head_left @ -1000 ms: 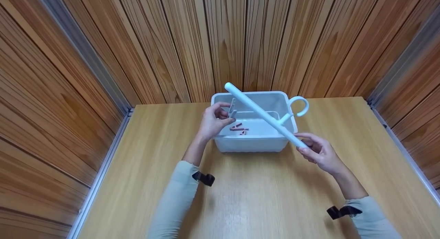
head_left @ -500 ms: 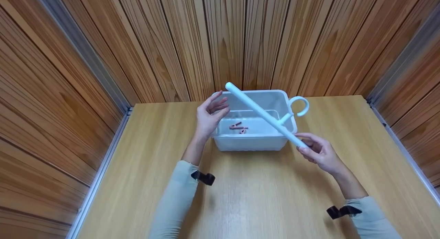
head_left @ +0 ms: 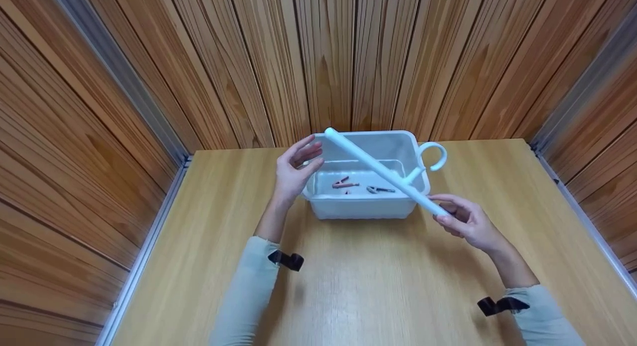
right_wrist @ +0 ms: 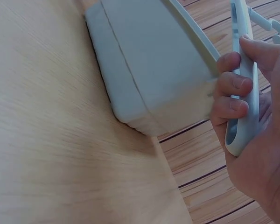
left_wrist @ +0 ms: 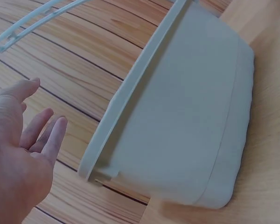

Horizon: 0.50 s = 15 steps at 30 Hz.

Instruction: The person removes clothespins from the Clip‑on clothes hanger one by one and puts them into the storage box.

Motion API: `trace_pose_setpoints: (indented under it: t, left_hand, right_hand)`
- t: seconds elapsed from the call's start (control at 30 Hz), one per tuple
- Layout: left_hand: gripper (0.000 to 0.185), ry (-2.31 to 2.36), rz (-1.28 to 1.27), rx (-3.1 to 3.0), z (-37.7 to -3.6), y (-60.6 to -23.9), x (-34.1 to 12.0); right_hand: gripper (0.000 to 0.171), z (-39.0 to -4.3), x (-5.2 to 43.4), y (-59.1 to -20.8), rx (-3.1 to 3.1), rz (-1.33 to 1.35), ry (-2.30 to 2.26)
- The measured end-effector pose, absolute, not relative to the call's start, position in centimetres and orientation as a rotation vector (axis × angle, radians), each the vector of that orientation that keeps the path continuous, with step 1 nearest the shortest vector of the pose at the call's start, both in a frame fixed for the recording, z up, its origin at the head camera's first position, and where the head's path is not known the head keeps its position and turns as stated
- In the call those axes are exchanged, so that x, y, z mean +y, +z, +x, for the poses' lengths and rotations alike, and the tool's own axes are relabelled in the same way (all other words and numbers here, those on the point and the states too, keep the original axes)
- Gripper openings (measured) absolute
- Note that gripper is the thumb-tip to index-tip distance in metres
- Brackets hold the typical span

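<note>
My right hand (head_left: 450, 214) grips the near end of a white hanger bar (head_left: 378, 169), which slants up and left over a white plastic tub (head_left: 366, 209); its hook (head_left: 434, 154) curls off to the tub's right. In the right wrist view my fingers (right_wrist: 231, 86) wrap the bar (right_wrist: 245, 70) beside the tub (right_wrist: 149, 60). My left hand (head_left: 296, 167) hovers open and holds nothing, just over the tub's left rim; in the left wrist view, that hand (left_wrist: 30, 140) is spread next to the tub's wall (left_wrist: 191, 116). Inside lie pinkish pegs (head_left: 342, 183) and a grey peg (head_left: 379, 189).
The tub stands at the far middle of a light wooden table (head_left: 378, 286), close to the wood-panelled back wall (head_left: 328, 57). Panelled side walls with metal trim (head_left: 149, 246) close in the table left and right.
My left hand let go of the grey peg it pinched at the tub's rim and opened; that peg now lies in the tub. The right hand and bar barely moved.
</note>
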State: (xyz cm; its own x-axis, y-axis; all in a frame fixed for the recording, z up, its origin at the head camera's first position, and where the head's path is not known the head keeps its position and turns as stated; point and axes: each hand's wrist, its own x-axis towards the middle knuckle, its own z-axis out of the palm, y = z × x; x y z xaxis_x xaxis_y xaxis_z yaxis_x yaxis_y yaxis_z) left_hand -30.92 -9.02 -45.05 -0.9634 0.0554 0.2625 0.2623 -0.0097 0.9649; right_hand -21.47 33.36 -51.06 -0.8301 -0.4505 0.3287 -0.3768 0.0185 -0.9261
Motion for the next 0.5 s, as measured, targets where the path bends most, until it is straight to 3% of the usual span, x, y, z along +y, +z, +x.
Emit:
trace_pose_setpoints:
  t: [0.5]
  left_hand:
    - [0.050,-2.046,-0.370,-2.166,-30.1,-45.2,-12.1]
  right_hand:
    - [0.047,-21.4,33.7,-51.3,2.089,-0.996,-1.860]
